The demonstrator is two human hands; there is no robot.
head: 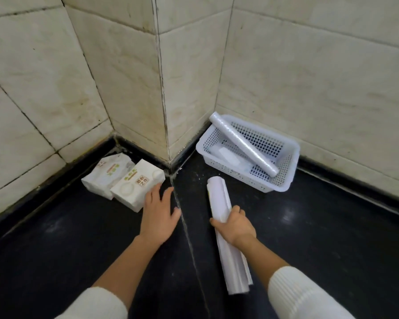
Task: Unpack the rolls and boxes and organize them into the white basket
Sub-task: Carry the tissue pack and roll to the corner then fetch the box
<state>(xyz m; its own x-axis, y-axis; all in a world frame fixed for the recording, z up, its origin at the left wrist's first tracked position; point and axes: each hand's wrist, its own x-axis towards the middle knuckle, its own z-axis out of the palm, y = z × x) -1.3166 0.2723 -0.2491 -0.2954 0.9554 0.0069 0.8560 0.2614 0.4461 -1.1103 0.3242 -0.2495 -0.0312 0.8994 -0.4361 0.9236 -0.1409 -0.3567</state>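
One roll (244,145) already lies in the white basket (288,178), while the right hand (234,226) grips a paper roll (219,199) and the open left hand (159,210) reaches toward two boxes (124,180) left on the floor.

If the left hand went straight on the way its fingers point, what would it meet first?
Most likely the nearer white pack, at its right end: the open left hand has its fingertips right by that edge, though contact is unclear. Past it stands the tiled wall corner.
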